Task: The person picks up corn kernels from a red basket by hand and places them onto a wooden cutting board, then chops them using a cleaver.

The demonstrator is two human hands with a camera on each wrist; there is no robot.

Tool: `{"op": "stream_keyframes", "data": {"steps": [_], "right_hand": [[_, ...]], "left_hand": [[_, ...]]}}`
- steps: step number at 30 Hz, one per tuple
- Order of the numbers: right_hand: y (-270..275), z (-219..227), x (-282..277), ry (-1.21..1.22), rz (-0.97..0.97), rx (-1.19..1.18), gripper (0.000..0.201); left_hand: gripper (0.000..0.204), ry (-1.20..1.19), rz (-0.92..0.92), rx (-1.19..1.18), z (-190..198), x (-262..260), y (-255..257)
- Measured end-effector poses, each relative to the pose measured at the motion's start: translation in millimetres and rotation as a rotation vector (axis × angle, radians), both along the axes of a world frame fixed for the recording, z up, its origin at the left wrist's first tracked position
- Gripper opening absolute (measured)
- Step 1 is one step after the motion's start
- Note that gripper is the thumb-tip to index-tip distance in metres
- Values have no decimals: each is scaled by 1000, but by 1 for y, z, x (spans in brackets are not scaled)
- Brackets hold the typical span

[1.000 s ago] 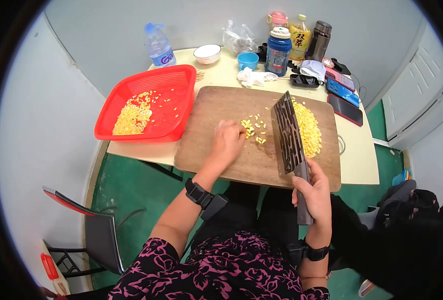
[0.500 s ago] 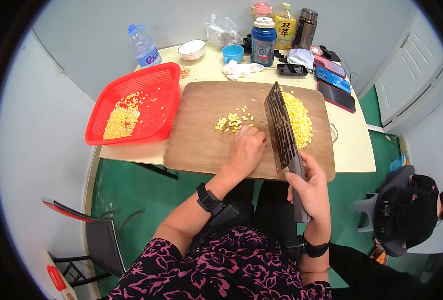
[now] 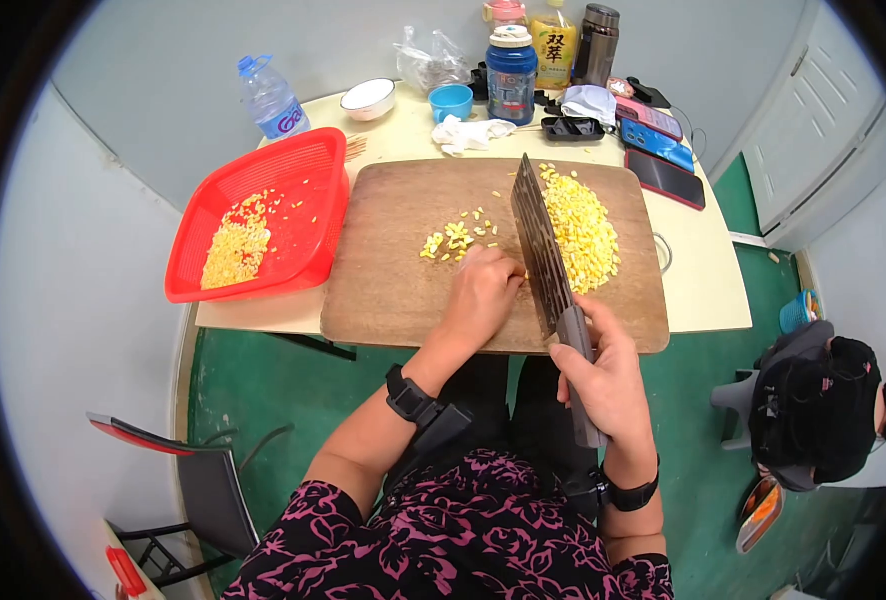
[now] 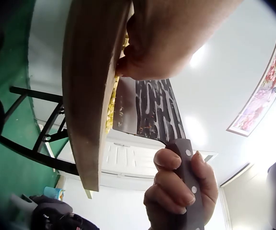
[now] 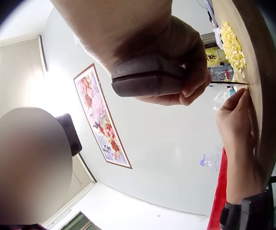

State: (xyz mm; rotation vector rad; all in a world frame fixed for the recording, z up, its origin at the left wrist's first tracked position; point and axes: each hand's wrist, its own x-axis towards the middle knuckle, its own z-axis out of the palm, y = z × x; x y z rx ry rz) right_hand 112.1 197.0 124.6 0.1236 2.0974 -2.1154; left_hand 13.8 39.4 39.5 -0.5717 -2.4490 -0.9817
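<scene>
A cleaver (image 3: pixel 541 240) stands edge-down on the wooden board (image 3: pixel 393 300), its handle gripped by my right hand (image 3: pixel 608 375). Close to the left side of the blade, my left hand (image 3: pixel 483 295) has curled fingers, with thumb and forefinger pinched at the board over a small yellow piece, mostly hidden. Loose yellow pieces (image 3: pixel 456 237) lie beyond that hand; a larger heap of cut yellow pieces (image 3: pixel 583 230) is right of the blade. In the left wrist view the blade (image 4: pixel 152 110) shows beside my fingers. The right wrist view has my left hand (image 5: pixel 236 120) against the board.
A red basket (image 3: pixel 328 215) holding yellow pieces stands left of the board. Behind are a bowl (image 3: pixel 368 100), a blue cup (image 3: pixel 451 103), a white tissue (image 3: pixel 471 134), a water bottle (image 3: pixel 275 100) and a blue jar (image 3: pixel 512 80). Phones (image 3: pixel 664 178) lie at the right.
My left hand has moved right across the board, from the loose pieces to beside the blade. The cleaver remains in my right hand, near the heap. The head view has shifted.
</scene>
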Motion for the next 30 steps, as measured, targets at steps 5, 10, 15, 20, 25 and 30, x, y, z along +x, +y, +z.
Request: {"op": "stream_keyframes", "data": {"steps": [5, 10, 15, 20, 25, 30], "right_hand": [[-1, 3, 0, -2, 4, 41, 51], [-2, 3, 0, 5, 12, 92, 52], [-3, 4, 2, 13, 22, 122, 51], [-3, 4, 2, 6, 39, 134, 51], [-4, 2, -6, 0, 59, 180, 50], [-14, -4, -23, 97, 41, 301, 49]], "left_hand": [[6, 11, 10, -21, -3, 1, 2], [6, 91, 14, -11, -3, 2, 4], [6, 108, 13, -18, -4, 2, 4], [7, 122, 12, -21, -4, 2, 4], [7, 140, 12, -35, -4, 3, 4], [5, 144, 13, -41, -7, 1, 4]]}}
